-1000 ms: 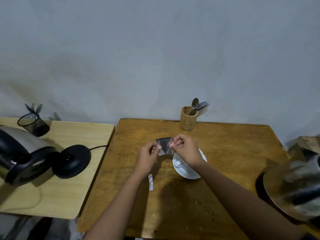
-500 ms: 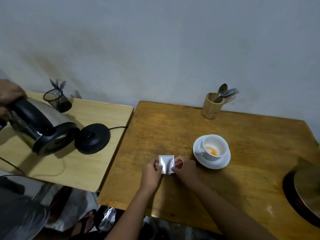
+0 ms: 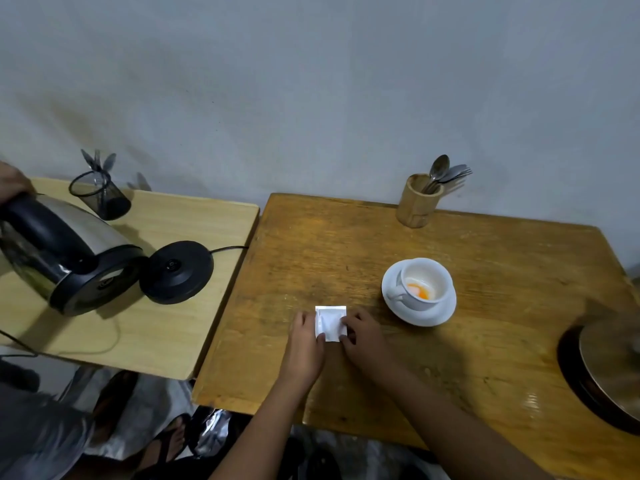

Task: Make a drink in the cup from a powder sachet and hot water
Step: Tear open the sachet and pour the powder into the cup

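A small white sachet point(image 3: 330, 322) lies flat on the brown wooden table point(image 3: 485, 341). My left hand point(image 3: 306, 341) pinches its left edge and my right hand point(image 3: 363, 336) pinches its right edge. To the right stands a white cup point(image 3: 424, 284) on a white saucer point(image 3: 415, 315), with orange and white powder at its bottom. On the lighter side table at the left, another person's hand point(image 3: 12, 183) holds a tilted steel kettle point(image 3: 65, 251) by its black handle, off its round black base point(image 3: 176, 271).
A bamboo holder with spoons and forks point(image 3: 419, 200) stands at the table's back edge. A black mesh cup with cutlery point(image 3: 100, 197) sits on the side table point(image 3: 156, 323). A metal pot lid point(image 3: 609, 362) lies at the right edge. A person's feet show below.
The sachet came down from above the cup to the table near its front edge, uncovering the cup. The view swung left and the other person's hand came into sight on the kettle.
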Motion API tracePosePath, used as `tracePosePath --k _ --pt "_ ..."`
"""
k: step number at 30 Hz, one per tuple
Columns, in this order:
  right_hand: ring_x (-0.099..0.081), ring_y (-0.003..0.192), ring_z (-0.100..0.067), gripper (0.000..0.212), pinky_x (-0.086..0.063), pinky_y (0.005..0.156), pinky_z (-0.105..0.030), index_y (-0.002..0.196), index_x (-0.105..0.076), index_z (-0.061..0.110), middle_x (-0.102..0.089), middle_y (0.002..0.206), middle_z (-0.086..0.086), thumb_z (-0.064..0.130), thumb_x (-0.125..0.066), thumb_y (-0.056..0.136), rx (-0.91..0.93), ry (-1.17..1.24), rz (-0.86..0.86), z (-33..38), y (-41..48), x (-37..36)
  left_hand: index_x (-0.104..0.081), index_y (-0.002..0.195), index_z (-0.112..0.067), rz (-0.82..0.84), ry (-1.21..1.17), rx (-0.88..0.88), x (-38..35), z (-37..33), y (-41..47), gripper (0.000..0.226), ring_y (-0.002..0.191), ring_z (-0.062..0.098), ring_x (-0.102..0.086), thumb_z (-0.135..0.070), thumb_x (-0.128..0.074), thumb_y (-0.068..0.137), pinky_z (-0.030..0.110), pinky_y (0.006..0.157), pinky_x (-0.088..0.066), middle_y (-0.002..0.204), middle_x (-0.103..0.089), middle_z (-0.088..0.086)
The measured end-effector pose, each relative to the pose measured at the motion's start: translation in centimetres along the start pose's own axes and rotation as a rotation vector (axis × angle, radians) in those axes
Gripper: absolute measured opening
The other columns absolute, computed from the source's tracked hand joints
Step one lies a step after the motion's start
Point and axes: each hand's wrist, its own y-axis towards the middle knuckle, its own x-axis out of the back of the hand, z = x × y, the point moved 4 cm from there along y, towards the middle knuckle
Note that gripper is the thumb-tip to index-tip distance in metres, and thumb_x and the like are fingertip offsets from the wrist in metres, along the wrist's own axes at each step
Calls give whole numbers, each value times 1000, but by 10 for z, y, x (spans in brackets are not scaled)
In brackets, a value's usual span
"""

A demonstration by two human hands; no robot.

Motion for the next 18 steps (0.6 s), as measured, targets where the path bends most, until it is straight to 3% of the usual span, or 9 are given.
tracePosePath --k 8,13,16,18 --pt "-50 103 -20 18 -34 77 -19 101 -63 4 -54 118 -12 8 -49 89 69 -62 -7 -2 -5 -5 -48 121 -3 62 226 -99 -4 -1 -1 30 119 25 -41 -9 -39 93 32 94 -45 127 -44 12" --pt "-54 105 -25 29 -38 84 -25 113 -61 3 -56 118 -14 4 -47 87 147 -80 -46 0 -15 12 -47 123 -1 116 336 -40 0 -13 4 35 123 29 -40 -7 -47 88 34 98 -41 131 -42 15" --pt "-60 94 -24 27 -51 83 -38 102 -66 0 -66 102 -17 1 -51 79 237 -26 -233 7 -23 53 -50 120 -1 90 331 -63 5 -31 15 38 121 32 -43 -6 -54 83 35 100 -38 131 -42 15" --pt "-60 88 -17 23 -52 80 -35 98 -67 0 -69 93 -13 -3 -53 80 276 59 -423 6 -31 91 -53 117 0 57 216 -108 3 -52 22 34 119 33 -46 -3 -51 83 38 101 -40 127 -47 15"
